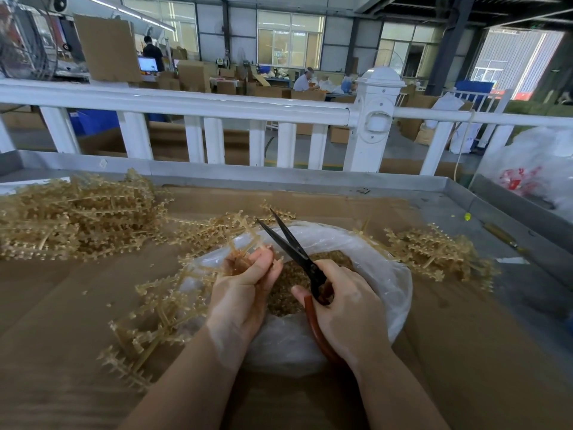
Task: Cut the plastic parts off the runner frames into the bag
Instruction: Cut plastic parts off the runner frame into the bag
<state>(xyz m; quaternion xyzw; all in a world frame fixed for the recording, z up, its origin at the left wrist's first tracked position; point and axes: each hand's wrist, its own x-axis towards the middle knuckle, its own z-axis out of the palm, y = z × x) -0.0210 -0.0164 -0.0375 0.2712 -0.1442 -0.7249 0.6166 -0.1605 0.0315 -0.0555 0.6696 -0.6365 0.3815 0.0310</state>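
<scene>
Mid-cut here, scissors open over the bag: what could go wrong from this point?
1. The open scissors sit close to the left hand gripping the frame; a closing cut could nick the fingertips.
2. The frame pokes past the bag rim, so cut parts may drop onto the cardboard instead.
3. The blades hang just above the thin bag and could snag it.

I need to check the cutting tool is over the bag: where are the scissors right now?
In the head view, the black-bladed scissors with reddish-brown handles are right of centre, gripped by the right hand, blades open above the clear plastic bag.
</scene>
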